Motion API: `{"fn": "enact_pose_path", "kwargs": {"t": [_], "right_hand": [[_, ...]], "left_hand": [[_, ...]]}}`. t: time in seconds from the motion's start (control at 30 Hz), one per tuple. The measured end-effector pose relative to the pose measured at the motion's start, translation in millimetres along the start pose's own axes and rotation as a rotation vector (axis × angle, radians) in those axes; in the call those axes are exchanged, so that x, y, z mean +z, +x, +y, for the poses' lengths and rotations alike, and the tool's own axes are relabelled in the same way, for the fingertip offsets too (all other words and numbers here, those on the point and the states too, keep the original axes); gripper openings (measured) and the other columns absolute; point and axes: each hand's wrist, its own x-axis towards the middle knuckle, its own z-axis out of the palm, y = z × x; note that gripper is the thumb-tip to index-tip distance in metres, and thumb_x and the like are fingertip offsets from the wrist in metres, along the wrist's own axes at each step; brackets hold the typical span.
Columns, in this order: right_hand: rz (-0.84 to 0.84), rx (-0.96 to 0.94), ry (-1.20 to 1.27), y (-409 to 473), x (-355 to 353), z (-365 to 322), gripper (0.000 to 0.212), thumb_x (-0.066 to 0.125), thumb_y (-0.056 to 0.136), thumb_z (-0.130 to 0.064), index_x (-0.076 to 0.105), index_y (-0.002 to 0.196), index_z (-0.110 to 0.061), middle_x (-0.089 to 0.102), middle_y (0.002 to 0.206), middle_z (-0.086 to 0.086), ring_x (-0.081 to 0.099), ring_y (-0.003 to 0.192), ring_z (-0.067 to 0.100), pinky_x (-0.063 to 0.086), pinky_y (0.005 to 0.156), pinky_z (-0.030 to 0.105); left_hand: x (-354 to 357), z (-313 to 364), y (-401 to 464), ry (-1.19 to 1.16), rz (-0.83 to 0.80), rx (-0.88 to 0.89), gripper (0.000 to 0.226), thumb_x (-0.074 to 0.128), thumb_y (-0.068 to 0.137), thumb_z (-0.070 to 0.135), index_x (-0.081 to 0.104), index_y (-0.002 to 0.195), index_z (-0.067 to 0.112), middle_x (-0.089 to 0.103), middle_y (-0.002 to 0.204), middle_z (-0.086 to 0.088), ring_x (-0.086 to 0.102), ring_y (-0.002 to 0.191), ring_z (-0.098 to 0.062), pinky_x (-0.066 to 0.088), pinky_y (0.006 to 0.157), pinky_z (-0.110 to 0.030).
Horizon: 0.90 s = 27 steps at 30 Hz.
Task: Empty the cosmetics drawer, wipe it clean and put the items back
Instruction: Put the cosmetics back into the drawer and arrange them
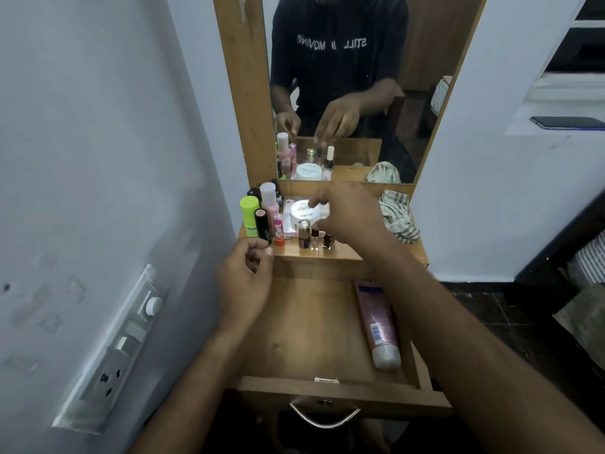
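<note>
Judging by the drawer (304, 326), restocking had barely begun: only a pink tube (378, 326) lay inside. Other cosmetics (271, 217) stood on the desk (415, 249). Right hand (343, 214) fingers reached among small bottles (314, 235), grip unclear; left hand (244, 280) hung loosely curled, empty.

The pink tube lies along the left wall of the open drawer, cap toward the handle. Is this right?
Not quite. The head view shows the pink tube lying along the right wall of the open drawer, not the left. Its cap does point toward the handle.
</note>
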Motion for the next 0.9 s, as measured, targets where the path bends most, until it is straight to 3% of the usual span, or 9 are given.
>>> {"fn": "enact_pose_path", "kwargs": {"t": [0.13, 0.23, 0.3, 0.37, 0.47, 0.6, 0.77, 0.9], "right_hand": [[-0.108, 0.057, -0.084, 12.5, 10.3, 19.7, 0.050, 0.090, 0.070, -0.018, 0.072, 0.114, -0.031, 0.072, 0.111, -0.004, 0.064, 0.105, 0.019, 0.055, 0.076, 0.036], [-0.153, 0.074, -0.062, 13.6, 17.4, 27.1, 0.044, 0.090, 0.070, -0.017, 0.075, 0.111, -0.028, 0.073, 0.105, -0.002, 0.066, 0.094, 0.017, 0.059, 0.077, 0.038], [-0.132, 0.068, -0.036, 11.8, 20.7, 31.6, 0.037, 0.088, 0.073, -0.016, 0.078, 0.107, -0.026, 0.075, 0.096, -0.001, 0.066, 0.084, 0.016, 0.057, 0.070, 0.032], [-0.105, 0.061, 0.005, 8.1, 21.4, 34.5, 0.028, 0.085, 0.075, -0.016, 0.079, 0.101, -0.024, 0.075, 0.090, -0.001, 0.066, 0.077, 0.015, 0.050, 0.062, 0.027], [-0.083, 0.068, 0.055, -1.2, 17.9, 37.9, 0.016, 0.081, 0.077, -0.018, 0.080, 0.092, -0.023, 0.074, 0.085, -0.001, 0.064, 0.072, 0.014, 0.046, 0.060, 0.027], [-0.012, 0.064, 0.114, -30.9, 8.5, 40.8, 0.010, 0.077, 0.080, -0.023, 0.080, 0.090, -0.025, 0.074, 0.084, -0.005, 0.064, 0.074, 0.011, 0.048, 0.062, 0.026], [0.005, 0.081, 0.279, -80.9, 6.7, 48.4, 0.013, 0.080, 0.078, -0.029, 0.079, 0.092, -0.027, 0.074, 0.085, -0.014, 0.066, 0.075, 0.002, 0.057, 0.071, 0.030], [-0.036, 0.118, 0.474, -102.9, 25.0, 52.0, 0.012, 0.082, 0.076, -0.025, 0.079, 0.088, -0.027, 0.074, 0.081, -0.017, 0.069, 0.074, -0.001, 0.060, 0.073, 0.031]], "left_hand": [[13.5, -0.6, 0.6, 0.034, -0.084, 0.085, 0.016, 0.069, 0.093, 0.020, 0.068, 0.109, 0.021, 0.067, 0.086, 0.011, 0.063, 0.077, -0.004, 0.047, 0.064, -0.013], [30.0, 4.7, 7.0, 0.087, -0.099, 0.159, 0.032, 0.068, 0.093, 0.026, 0.064, 0.124, 0.022, 0.067, 0.094, 0.008, 0.064, 0.087, -0.010, 0.058, 0.075, -0.032], [40.3, 11.8, 13.2, 0.182, -0.116, 0.227, 0.043, 0.067, 0.094, 0.029, 0.058, 0.135, 0.023, 0.068, 0.108, 0.003, 0.063, 0.100, -0.015, 0.056, 0.082, -0.033], [47.3, 20.6, 20.7, 0.290, -0.146, 0.283, 0.049, 0.064, 0.095, 0.030, 0.050, 0.143, 0.028, 0.065, 0.118, -0.001, 0.062, 0.104, -0.019, 0.052, 0.079, -0.030], [52.9, 33.6, 29.1, 0.457, -0.184, 0.309, 0.052, 0.059, 0.097, 0.027, 0.043, 0.146, 0.030, 0.063, 0.116, -0.007, 0.064, 0.095, -0.031, 0.054, 0.068, -0.040], [56.4, 41.8, 37.4, 0.607, -0.222, 0.308, 0.038, 0.058, 0.097, 0.021, 0.053, 0.135, 0.021, 0.067, 0.106, -0.009, 0.067, 0.089, -0.034, 0.046, 0.058, -0.037], [56.9, 39.1, 39.0, 0.577, -0.248, 0.309, 0.022, 0.060, 0.093, 0.017, 0.063, 0.114, 0.020, 0.067, 0.100, -0.007, 0.065, 0.087, -0.034, 0.054, 0.062, -0.041], [47.7, 39.1, 33.5, 0.496, -0.215, 0.352, 0.020, 0.067, 0.090, 0.015, 0.066, 0.110, 0.018, 0.072, 0.094, -0.008, 0.067, 0.084, -0.031, 0.057, 0.064, -0.044]]}}
